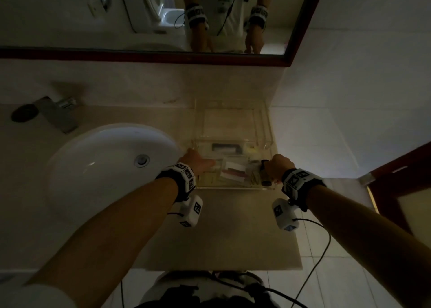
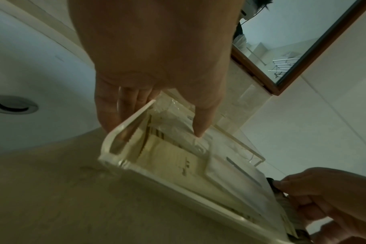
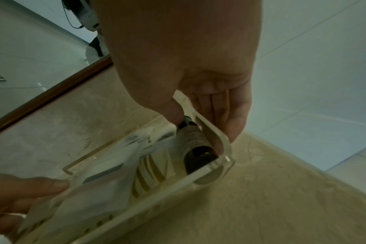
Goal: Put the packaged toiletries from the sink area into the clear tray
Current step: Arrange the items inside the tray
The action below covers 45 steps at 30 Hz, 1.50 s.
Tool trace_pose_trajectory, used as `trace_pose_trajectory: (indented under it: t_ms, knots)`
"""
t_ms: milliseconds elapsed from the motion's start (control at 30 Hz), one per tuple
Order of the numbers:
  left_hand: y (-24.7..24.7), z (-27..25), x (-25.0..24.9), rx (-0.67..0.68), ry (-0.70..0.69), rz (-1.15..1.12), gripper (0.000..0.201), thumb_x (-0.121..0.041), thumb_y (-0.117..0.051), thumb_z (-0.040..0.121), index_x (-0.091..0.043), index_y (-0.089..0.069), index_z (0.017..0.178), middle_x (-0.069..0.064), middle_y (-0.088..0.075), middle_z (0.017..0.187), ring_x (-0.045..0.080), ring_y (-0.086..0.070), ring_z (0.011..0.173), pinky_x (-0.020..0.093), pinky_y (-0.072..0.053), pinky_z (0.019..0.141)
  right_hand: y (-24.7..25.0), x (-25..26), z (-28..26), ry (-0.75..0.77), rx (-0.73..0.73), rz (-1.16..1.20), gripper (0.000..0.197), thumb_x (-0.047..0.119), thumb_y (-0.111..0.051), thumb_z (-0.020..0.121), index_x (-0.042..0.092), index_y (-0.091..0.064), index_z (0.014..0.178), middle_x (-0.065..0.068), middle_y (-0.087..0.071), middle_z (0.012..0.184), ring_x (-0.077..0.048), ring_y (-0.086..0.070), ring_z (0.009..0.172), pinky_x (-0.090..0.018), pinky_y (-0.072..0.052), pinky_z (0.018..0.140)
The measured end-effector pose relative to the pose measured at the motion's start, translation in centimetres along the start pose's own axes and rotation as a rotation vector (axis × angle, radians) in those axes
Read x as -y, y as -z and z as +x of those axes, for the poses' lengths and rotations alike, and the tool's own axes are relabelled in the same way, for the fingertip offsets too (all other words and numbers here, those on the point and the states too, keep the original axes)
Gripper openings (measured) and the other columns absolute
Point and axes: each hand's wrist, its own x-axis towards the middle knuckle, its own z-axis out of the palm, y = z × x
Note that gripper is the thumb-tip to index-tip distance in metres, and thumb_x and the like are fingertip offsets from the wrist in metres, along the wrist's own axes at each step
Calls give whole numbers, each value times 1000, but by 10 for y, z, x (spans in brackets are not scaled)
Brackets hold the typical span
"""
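Observation:
The clear tray (image 1: 233, 186) sits on the beige counter to the right of the sink, and I cannot tell whether it is lifted. It holds several white and cream toiletry packets (image 1: 233, 170) and a small dark bottle (image 1: 265, 172) lying at its right end. My left hand (image 1: 200, 164) grips the left wall. In the left wrist view my left hand (image 2: 154, 132) has its thumb inside on a packet (image 2: 178, 158) and its fingers outside. My right hand (image 1: 277, 167) grips the right wall. In the right wrist view my right hand (image 3: 205, 128) has its thumb on the bottle (image 3: 196, 145).
A white sink basin (image 1: 105, 163) with a metal faucet (image 1: 56, 114) lies left of the tray. A second clear acrylic container (image 1: 233, 118) stands behind it against the wall. The mirror (image 1: 163, 16) hangs above. The counter's front edge (image 1: 221, 267) and tiled floor are below.

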Motion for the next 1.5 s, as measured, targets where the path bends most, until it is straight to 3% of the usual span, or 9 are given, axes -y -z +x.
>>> trace_pose_trajectory:
  t_ms: [233,433,600,700,800,933,1100,1333,1500]
  knots:
    - [3,5,-4,-26,-39,-9,105,-50,-62,82,-3,3,150,16,-36,148,32,-47,127,31,-44,95,0,6,10,-12,-20,25,32,36,-44,97,6,-54,93,-15,-63,97,-34,-65,90,-43,-56,83]
    - [5,12,-8,-45,-49,-88,113,-50,-69,75,-16,8,150,13,-41,145,34,-52,121,37,-48,95,2,11,18,-28,-66,9,33,38,-43,97,7,-52,94,-12,-56,93,-30,-55,82,-34,-46,70]
    - [2,16,-4,-108,-137,-89,92,-43,-73,73,-19,-19,143,13,-39,141,32,-49,121,43,-46,98,2,11,22,2,-70,46,34,39,-44,97,6,-53,95,-16,-63,104,-32,-59,86,-35,-46,71]
    - [-2,12,-3,-193,-204,94,76,-45,-69,74,-24,-30,137,10,-32,139,32,-40,125,44,-45,98,2,8,18,13,-73,70,40,41,-46,96,5,-50,113,-18,-60,118,-32,-58,93,-36,-47,77]
    - [-4,6,-7,-207,-365,309,80,-52,-65,75,-27,-29,142,8,-18,150,32,-22,137,45,-34,107,2,4,9,62,-93,78,52,41,-50,94,6,-39,132,-19,-53,129,-36,-54,113,-39,-46,90]
    - [-10,4,-14,-21,-597,631,88,-51,-66,78,-31,-17,149,0,-1,160,32,-4,145,51,-17,115,1,5,-3,242,-123,-2,81,44,-67,83,16,-26,146,-15,-32,145,-35,-40,130,-47,-41,104]
    - [-14,-3,-16,106,-609,866,96,-37,-68,84,-26,-2,153,-3,9,161,30,4,147,52,-7,117,-6,3,-8,332,17,-333,106,47,-77,71,28,-9,151,-12,-1,157,-37,-12,144,-52,-33,111]
    - [-12,-10,-19,10,-671,906,74,-27,-56,91,-20,-14,151,2,-4,161,26,-11,146,47,-16,115,-11,-4,-12,449,-124,-535,71,25,-64,84,14,-29,145,-11,-20,150,-34,-28,134,-47,-39,104]
    - [-13,-8,-20,-25,-664,909,71,-27,-53,91,-18,-15,151,4,-7,160,26,-15,145,48,-18,116,-14,-5,-7,478,-155,-643,71,25,-57,86,9,-22,146,-12,-17,154,-31,-29,136,-45,-40,100]
